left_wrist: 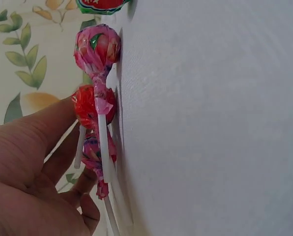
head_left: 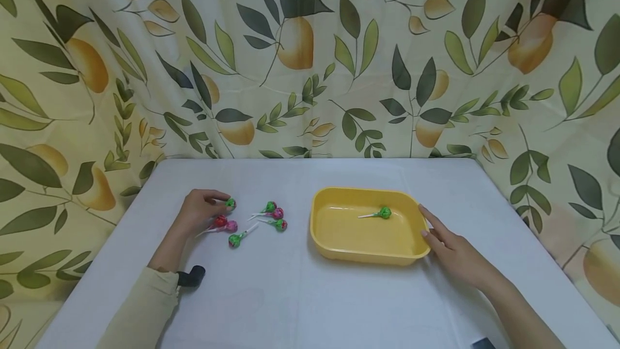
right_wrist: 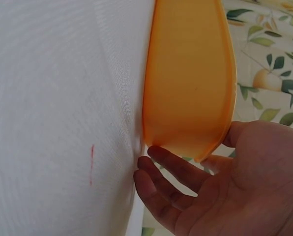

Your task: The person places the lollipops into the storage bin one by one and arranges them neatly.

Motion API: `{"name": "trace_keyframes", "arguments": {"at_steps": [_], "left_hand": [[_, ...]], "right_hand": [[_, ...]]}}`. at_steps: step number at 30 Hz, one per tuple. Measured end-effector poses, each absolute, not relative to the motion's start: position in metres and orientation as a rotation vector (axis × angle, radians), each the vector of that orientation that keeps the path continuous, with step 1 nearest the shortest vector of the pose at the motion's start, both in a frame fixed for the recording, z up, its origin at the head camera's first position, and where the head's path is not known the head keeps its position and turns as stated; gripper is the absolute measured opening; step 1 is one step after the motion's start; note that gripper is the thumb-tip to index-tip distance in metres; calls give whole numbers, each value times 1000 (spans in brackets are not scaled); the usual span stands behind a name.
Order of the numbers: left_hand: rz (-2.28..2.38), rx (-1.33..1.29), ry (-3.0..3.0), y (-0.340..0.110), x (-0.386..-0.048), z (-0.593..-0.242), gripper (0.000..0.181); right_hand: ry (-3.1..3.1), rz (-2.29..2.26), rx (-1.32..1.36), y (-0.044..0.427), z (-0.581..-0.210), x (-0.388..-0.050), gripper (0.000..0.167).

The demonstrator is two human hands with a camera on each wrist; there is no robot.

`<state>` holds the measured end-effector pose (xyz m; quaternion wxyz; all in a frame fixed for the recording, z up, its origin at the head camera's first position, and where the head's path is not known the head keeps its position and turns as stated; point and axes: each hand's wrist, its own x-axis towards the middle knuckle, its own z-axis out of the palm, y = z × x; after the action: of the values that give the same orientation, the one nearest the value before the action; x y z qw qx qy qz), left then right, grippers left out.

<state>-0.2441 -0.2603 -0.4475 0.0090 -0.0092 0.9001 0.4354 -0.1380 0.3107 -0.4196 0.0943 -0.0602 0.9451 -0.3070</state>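
Note:
My left hand (head_left: 199, 212) is at the far left of a loose group of lollipops, its thumb and fingertips pinching a green-wrapped lollipop (head_left: 231, 204). Just below that hand lie a red lollipop (head_left: 220, 221) and a pink lollipop (head_left: 231, 226); the left wrist view shows the pink lollipop (left_wrist: 97, 49) nearest the camera, with the fingers behind the row. The held green candy is hidden there. On the right, my right hand (head_left: 450, 249) grips the end of a yellow tray (head_left: 368, 255), thumb at the rim and fingertips against its outer wall (right_wrist: 190, 88).
Inside the tray lies one green lollipop (head_left: 385, 213). Between the left hand and the tray are more lollipops, including a green one (head_left: 234, 241) and another green one (head_left: 281, 225). A white cloth (head_left: 271, 295) covers the table. Behind it hangs a fruit-patterned curtain (head_left: 358, 106).

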Motion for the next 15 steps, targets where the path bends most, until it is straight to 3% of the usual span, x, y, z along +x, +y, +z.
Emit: {"name": "trace_keyframes", "arguments": {"at_steps": [15], "left_hand": [[1340,-5,2839,-250,-249,-449,29]], "right_hand": [[2813,-942,-213,313,-418,-137,66]]}}
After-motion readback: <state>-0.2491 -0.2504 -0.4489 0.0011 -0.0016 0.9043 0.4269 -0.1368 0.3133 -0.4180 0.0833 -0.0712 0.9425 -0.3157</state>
